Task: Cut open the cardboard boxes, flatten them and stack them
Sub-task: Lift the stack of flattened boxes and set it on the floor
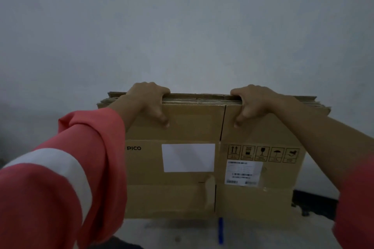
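Cardboard stack [182,123] of flattened boxes stands on edge, mid-scene, close to the grey wall [182,26]. Left hand [148,100] and right hand [254,103]: each grip is clamped over the top edge, fingers hooked over the far side, thumbs down the near face. Looks like squaring the stack. Suggest even hand spacing, tapping the bottom edge to align sheets, and leaning it far-side so nothing splays. Blue object [220,230] lies near the base, so don't slide onto it
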